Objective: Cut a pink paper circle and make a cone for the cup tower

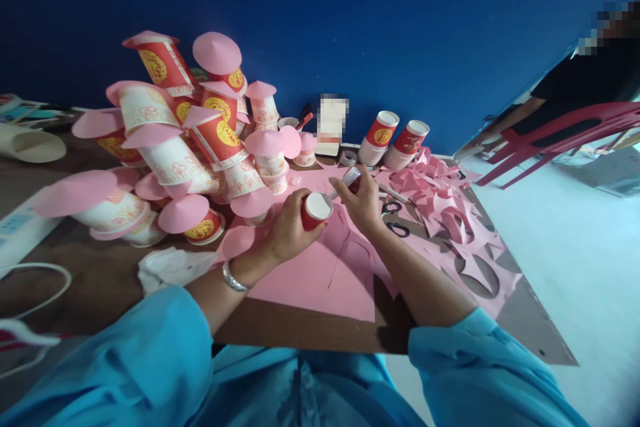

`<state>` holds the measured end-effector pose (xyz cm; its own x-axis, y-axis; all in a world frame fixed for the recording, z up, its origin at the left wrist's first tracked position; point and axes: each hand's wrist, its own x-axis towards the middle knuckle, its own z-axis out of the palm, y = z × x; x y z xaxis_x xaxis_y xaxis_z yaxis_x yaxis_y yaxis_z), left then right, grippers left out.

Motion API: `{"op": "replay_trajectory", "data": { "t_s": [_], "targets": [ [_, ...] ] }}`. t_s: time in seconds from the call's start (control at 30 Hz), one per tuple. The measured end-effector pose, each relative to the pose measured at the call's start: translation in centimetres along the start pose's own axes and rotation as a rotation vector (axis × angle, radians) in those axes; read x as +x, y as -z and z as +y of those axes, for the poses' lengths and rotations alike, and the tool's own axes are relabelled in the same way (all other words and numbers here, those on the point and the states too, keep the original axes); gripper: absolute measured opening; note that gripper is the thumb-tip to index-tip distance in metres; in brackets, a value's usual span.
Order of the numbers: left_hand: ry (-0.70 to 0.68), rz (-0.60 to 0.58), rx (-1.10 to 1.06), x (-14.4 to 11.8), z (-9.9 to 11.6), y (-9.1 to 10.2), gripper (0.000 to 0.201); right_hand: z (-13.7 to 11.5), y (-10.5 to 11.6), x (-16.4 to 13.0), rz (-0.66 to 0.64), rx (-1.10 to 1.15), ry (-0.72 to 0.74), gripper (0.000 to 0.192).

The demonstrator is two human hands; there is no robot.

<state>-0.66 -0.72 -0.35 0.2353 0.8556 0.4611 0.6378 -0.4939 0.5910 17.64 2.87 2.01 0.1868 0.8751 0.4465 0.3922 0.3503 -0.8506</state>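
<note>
My left hand (289,227) grips a red paper cup (315,209) turned on its side, its white base facing me. My right hand (361,200) holds a small white tube (349,179), which looks like a glue stick, with its tip close to the cup. Both hands hover over a large pink paper sheet (320,280) lying on the brown table (105,280). A silver bracelet (233,277) sits on my left wrist. My sleeves are bright blue.
A heap of red and white cups with pink paper cone tops (195,140) fills the table's left. Two plain cups (395,140) stand at the back. Black scissors (395,219) and pink offcuts (450,213) lie right. A red chair (565,130) and a person stand far right.
</note>
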Motion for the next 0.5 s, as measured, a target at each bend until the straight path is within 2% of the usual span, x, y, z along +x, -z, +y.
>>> {"op": "replay_trajectory", "data": {
  "t_s": [0.1,0.3,0.5],
  "targets": [
    [-0.006,0.005,0.011,0.1,0.1,0.0,0.062,-0.2,-0.1,-0.2,0.014,0.087,-0.029,0.044],
    [-0.019,0.005,-0.024,0.2,-0.7,-0.6,0.070,-1.5,-0.1,-0.6,-0.049,0.039,0.103,0.038],
    [0.014,-0.047,-0.072,0.3,0.0,0.1,0.061,-0.7,0.0,0.0,-0.029,0.017,0.047,0.042]
  ]
}}
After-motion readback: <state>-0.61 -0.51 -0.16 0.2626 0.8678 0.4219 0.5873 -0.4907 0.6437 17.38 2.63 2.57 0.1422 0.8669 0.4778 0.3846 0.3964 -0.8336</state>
